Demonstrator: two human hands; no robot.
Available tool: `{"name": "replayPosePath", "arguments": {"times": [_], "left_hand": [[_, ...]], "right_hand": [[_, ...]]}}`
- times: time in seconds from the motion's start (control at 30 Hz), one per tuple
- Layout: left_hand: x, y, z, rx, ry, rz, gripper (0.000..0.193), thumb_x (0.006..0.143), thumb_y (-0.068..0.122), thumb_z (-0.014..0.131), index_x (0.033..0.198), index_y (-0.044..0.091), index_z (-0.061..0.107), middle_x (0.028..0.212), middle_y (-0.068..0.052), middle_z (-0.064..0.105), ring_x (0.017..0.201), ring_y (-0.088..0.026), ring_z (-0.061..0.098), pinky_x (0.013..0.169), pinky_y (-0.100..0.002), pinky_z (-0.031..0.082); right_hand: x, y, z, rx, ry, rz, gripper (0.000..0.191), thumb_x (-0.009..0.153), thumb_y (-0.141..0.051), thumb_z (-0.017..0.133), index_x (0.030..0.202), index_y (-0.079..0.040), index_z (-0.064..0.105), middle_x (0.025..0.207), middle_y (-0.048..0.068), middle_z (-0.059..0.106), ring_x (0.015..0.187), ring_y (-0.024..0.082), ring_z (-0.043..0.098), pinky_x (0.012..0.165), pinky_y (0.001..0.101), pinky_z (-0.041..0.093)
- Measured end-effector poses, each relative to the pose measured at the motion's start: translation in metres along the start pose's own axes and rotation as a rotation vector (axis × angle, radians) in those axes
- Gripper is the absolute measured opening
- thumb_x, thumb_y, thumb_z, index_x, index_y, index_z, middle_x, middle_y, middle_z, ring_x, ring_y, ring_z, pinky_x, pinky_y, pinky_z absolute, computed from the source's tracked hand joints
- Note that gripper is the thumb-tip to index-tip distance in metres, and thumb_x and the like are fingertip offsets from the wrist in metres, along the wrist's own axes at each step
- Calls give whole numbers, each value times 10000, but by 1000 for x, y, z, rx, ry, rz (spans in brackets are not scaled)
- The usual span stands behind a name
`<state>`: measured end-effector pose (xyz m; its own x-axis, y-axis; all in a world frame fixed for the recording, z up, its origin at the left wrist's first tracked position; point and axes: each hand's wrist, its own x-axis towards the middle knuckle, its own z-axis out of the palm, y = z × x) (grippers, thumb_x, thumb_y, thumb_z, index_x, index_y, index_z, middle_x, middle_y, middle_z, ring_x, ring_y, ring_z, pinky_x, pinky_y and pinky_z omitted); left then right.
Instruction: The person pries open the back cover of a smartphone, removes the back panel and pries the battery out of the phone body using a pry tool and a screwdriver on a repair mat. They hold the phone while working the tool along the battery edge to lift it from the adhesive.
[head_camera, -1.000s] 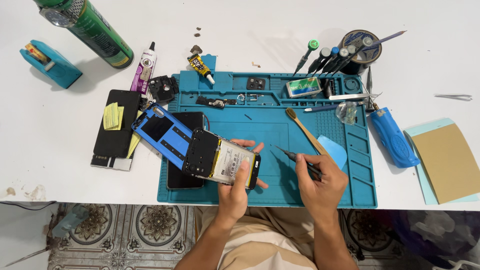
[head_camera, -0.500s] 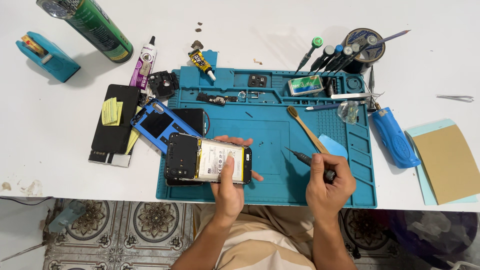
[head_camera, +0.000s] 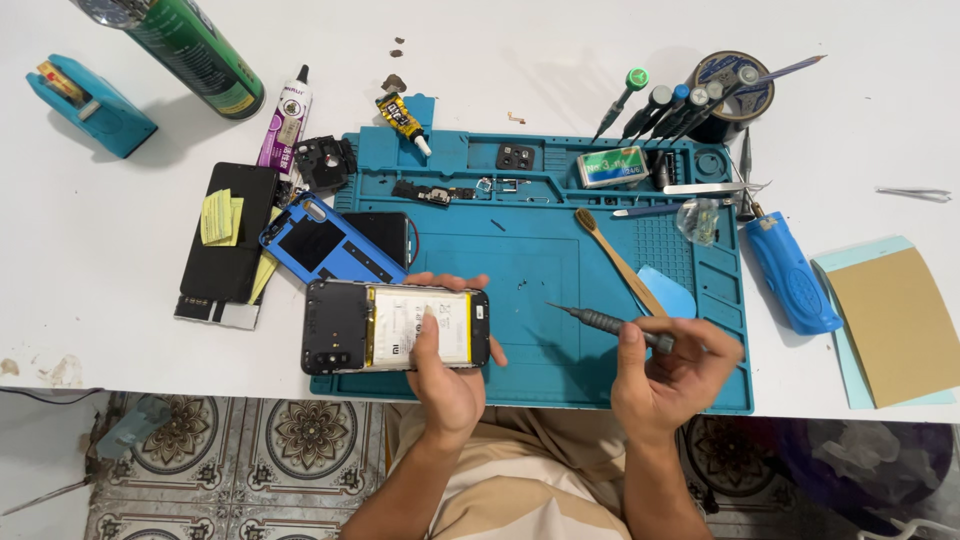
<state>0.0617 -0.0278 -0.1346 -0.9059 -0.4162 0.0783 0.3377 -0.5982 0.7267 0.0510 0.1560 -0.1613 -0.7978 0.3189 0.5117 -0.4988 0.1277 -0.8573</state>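
Note:
My left hand (head_camera: 447, 372) grips an opened phone (head_camera: 395, 326), back cover off, lying level over the front left part of the teal repair mat (head_camera: 520, 270). The phone's white battery faces up and my thumb rests on it. My right hand (head_camera: 672, 372) holds a thin grey screwdriver (head_camera: 610, 322) with its tip pointing left, a short way right of the phone and not touching it. A blue phone back cover (head_camera: 325, 243) lies just behind the phone.
A wooden-handled brush (head_camera: 615, 260) and a blue pick (head_camera: 667, 297) lie on the mat. A holder with several screwdrivers (head_camera: 715, 90) stands at the back right, a blue tool (head_camera: 790, 270) beside the mat, a green can (head_camera: 185, 45), glue tubes (head_camera: 285, 120) and a black phone (head_camera: 228, 240) at left.
My left hand turned the phone from tilted to level and drew it toward the table's front edge. My right hand shifted right and turned the screwdriver more horizontal.

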Motion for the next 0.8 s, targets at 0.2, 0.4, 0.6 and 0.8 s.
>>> {"name": "replayPosePath", "arguments": {"times": [0.2,0.4,0.6,0.8], "left_hand": [[0,1,-3,-45,-53,-106,560,1034,462,417,1419,56,381,1235,-176,594,1241,-404,617,452,-355,542],[0,1,-5,-100,-36,-135,596,1037,515,388,1414,54,386,1226,-188,598,1194,-429,648,471,-358,554],[-1,1,-6,-85,-45,-134,611,1040,526,406,1410,40,397,1219,-187,599,1171,-420,659,483,-344,552],[1,2,-4,-87,-56,-142,605,1040,501,415,1420,32,384,1214,-178,594,1182,-404,657,506,-342,560]], "right_hand": [[-4,16,-7,-28,22,-172,471,975,26,743,1215,-132,369,886,128,688,575,58,548,519,150,346],[-6,15,-4,6,-41,-279,491,943,60,757,1235,-102,397,886,118,669,644,86,614,505,191,411],[15,-4,6,-180,-355,-333,579,851,115,804,1332,-78,545,848,113,652,609,93,594,521,217,445],[18,-13,19,-219,-430,-250,715,873,119,752,1461,-84,397,980,142,685,908,217,741,743,332,600]]}}
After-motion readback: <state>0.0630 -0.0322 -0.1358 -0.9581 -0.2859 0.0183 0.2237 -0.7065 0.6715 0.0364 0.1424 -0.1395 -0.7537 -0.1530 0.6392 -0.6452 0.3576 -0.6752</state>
